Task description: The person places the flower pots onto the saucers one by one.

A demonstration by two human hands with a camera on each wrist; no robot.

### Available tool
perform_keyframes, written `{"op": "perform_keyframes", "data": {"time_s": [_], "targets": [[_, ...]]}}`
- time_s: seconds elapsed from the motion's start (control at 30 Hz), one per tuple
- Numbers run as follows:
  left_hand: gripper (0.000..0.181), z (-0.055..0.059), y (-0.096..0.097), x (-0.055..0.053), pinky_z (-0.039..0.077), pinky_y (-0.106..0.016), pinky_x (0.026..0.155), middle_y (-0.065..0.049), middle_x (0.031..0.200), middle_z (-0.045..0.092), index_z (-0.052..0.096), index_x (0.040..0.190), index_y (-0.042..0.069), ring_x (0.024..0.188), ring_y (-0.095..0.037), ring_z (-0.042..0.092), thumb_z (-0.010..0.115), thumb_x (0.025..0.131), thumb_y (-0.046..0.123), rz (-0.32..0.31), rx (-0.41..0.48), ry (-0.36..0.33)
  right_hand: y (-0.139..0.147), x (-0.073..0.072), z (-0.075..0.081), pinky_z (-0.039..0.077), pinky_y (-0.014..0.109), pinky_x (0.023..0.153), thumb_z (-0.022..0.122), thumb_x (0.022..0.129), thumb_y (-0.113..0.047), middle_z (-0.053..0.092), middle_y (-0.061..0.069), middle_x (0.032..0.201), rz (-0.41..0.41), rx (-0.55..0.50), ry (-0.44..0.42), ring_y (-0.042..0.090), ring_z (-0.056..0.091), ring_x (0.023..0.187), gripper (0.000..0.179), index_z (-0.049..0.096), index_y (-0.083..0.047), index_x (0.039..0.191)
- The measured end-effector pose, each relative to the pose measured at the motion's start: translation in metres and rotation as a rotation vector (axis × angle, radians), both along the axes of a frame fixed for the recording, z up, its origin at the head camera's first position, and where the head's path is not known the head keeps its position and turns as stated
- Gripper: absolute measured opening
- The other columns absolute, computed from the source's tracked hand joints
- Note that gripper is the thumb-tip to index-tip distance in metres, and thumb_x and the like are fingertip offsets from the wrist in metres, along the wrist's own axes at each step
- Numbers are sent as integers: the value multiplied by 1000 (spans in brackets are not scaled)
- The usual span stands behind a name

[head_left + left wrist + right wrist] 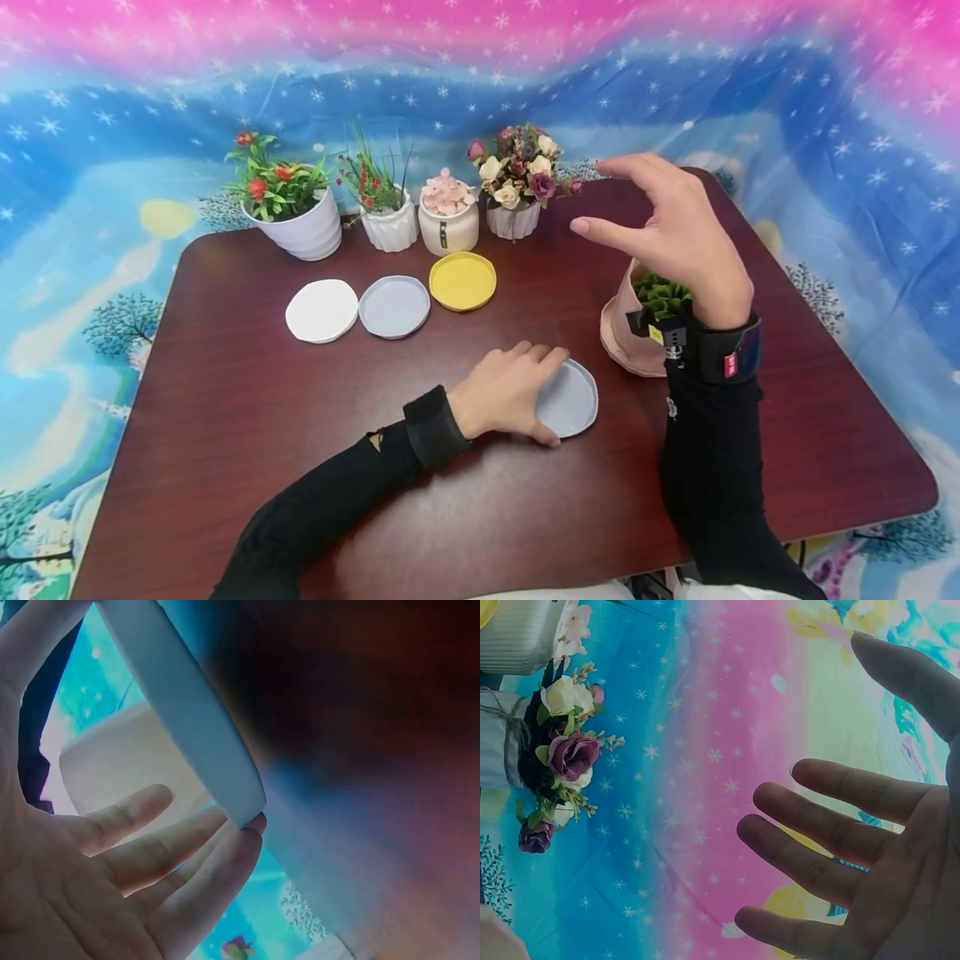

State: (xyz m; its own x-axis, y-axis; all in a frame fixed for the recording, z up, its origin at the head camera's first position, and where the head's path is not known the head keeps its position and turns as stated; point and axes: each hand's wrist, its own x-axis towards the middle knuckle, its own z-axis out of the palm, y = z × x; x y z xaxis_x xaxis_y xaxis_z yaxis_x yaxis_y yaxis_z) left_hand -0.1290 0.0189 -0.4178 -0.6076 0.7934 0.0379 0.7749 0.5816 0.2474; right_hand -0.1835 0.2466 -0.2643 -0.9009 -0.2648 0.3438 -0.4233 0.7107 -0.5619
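One round, shallow grey-blue saucer (573, 402), rim pinched in my left grip (510, 390) near the pale-pink plant pot (623, 308) on the dark-red desk (315, 433), wants level, even handling, while my right grip (678, 233) hangs spread and empty.

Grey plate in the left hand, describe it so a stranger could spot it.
On the dark reddish table, find the pale pink pot at the right. Just left of it, the left hand grips a shallow pale grey plate. That grip separates it from the second grey plate, between a white plate and a yellow plate.
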Motion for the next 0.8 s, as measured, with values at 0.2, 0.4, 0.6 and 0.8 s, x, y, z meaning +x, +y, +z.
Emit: {"op": "perform_keyframes", "data": {"time_s": [0.2,0.4,0.6,0.8], "targets": [[108,-3,2,7,61,-37,75,-3,130,67,52,146,15,109,-20,64,94,63,70,-19,-25,7,-3,-1,-1,37,56,118,83,94,-36,61,11,150,12,2,3,32,52,143,64,63,-10,148],[108,-4,3,11,61,-37,75,-3,130,66,53,144,14,108,-21,63,95,62,70,-11,-35,24,-6,-5,-4,37,55,119,83,94,-32,62,14,149,37,4,6,33,52,143,62,64,-6,147],[124,-3,1,16,62,-38,82,-7,144,59,44,156,9,118,-25,64,92,63,75,6,-63,14,-15,-7,-6,36,57,119,82,95,-35,61,16,149,46,49,-46,36,51,143,64,62,-5,148],[140,1,-9,12,53,-46,110,-22,168,37,30,166,1,149,-43,45,91,65,76,72,-119,-147,-40,-23,-29,40,57,116,80,96,-42,63,22,144,102,166,-176,40,55,138,68,61,1,146]]}}
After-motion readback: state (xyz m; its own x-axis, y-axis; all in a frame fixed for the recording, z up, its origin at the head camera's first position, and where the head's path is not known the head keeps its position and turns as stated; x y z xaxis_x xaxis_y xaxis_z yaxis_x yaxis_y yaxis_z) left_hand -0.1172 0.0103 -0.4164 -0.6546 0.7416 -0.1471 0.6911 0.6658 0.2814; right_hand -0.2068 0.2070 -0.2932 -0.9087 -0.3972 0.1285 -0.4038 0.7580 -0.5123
